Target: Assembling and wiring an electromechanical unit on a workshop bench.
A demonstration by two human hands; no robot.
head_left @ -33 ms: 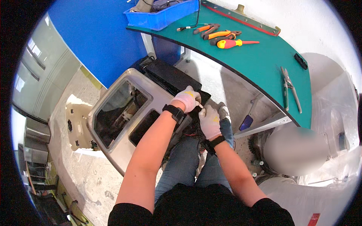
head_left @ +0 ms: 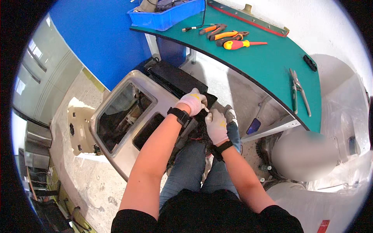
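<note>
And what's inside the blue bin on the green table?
Dark, tangled cables and something greyish-brown show inside the blue bin. Its front wall and those things cover the bottom, so I can't see that.

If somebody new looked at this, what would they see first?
Probably the bright green tabletop curving across the top right, with a red-and-yellow screwdriver beside orange-handled pliers. Next might be the gloved left hand and gloved right hand, close together in the middle above the person's jeans. Left of them sits a big beige casing with a see-through window.
</note>
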